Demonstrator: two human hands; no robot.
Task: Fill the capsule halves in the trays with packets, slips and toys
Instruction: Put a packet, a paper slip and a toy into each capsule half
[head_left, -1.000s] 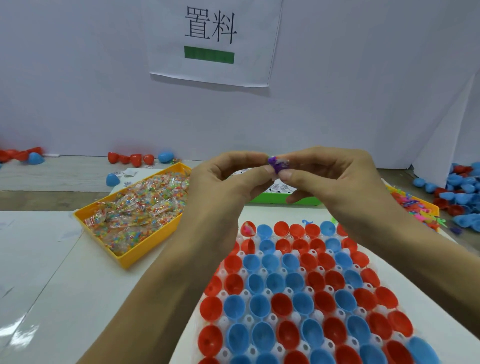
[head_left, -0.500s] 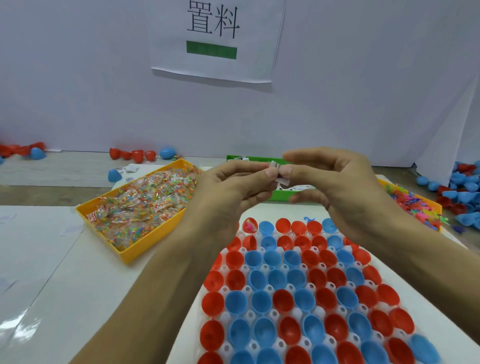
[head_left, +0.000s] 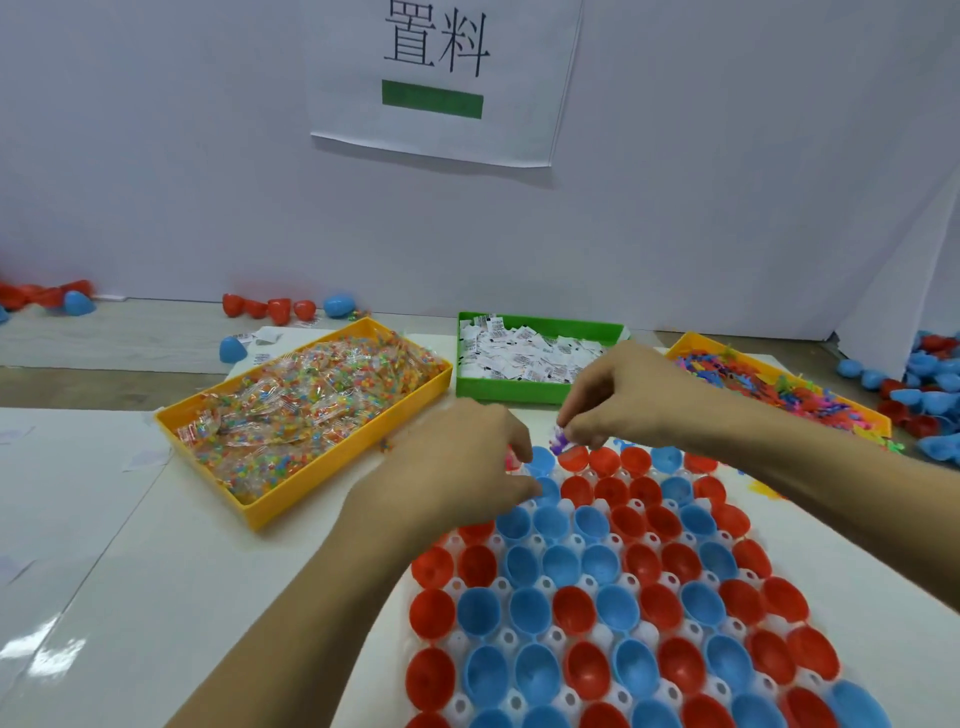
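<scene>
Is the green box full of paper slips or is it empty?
Not empty. The green box holds a heap of white printed slips covering its floor, piled near the rim at the back.

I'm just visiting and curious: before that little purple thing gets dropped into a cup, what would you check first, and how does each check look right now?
1. Purple toy held firmly in the right hand grip: ok, pinched at the fingertips.
2. Toy lined up over a cup: ok, it hangs just above a red capsule half in the far row.
3. That cup free of another toy: cannot tell, the toy and fingers hide part of it.
4. Left hand out of the drop path: ok, it rests beside it, over the tray's far left corner.
5. Left hand holding something: cannot tell, its fingertips are hidden.
6. Capsule tray lying flat: ok.
</scene>
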